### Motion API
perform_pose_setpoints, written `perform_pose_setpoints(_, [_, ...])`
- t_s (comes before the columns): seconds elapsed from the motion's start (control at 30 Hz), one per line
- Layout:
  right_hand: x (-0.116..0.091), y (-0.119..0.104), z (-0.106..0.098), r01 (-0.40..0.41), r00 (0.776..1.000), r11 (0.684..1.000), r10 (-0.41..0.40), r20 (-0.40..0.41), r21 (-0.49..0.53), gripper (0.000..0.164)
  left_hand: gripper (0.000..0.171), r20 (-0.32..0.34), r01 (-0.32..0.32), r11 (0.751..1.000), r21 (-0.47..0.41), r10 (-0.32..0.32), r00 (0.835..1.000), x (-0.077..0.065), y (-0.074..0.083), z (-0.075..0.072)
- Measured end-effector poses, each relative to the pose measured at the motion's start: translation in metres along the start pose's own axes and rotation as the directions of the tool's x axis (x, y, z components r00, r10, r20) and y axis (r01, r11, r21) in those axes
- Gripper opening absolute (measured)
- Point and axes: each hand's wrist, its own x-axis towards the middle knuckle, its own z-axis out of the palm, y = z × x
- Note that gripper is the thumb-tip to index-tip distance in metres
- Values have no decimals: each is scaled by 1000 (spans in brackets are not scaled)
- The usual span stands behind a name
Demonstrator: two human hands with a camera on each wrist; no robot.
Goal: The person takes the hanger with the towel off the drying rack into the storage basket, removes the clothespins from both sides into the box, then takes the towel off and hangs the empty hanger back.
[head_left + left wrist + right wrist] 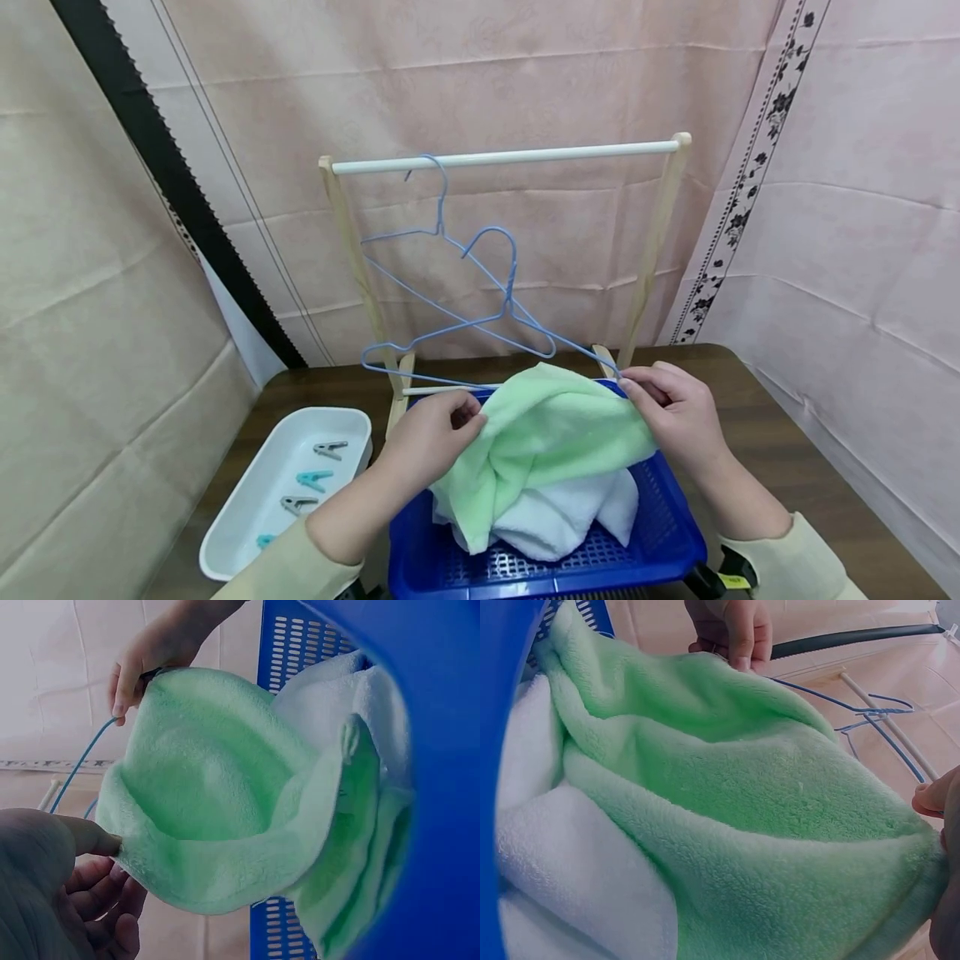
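A light green towel is stretched between both hands over a blue basket. My left hand pinches its left edge between thumb and fingers; in the left wrist view the thumb presses on the towel's rim. At the towel's far right corner, my right hand pinches the green cloth together with the end of a blue wire hanger. That hanger stands tilted behind the towel, its lower bar partly hidden by the cloth. White cloth lies bunched in the basket under the green towel.
Behind the basket stands a wooden rack with a white rod. Another blue hanger hangs from it, overlapping the front one in the head view. A white tray with several clothespins sits at left on the brown table.
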Motion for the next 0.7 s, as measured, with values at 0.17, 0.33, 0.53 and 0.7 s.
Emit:
perform_pose_setpoints(0.17, [1, -1, 0, 16, 1000, 1000, -16, 1, 3, 16, 7, -25, 22, 1000, 3, -22, 999, -2, -6, -1])
perform_pose_setpoints(0.33, [1, -1, -1, 22, 1000, 1000, -22, 11, -12, 17, 7, -10, 59, 998, -3, -59, 998, -4, -12, -1])
perform_pose_setpoints(0.53, [0, 2, -1, -20, 1000, 1000, 20, 4, -11, 16, 8, -18, 73, 997, 12, -73, 997, -7, -19, -2])
perform_pose_setpoints(0.7, [-3, 10, 0, -65, 998, 998, 65, 9, -23, 17, 7, -25, 71, 997, 30, -70, 997, -9, -23, -3])
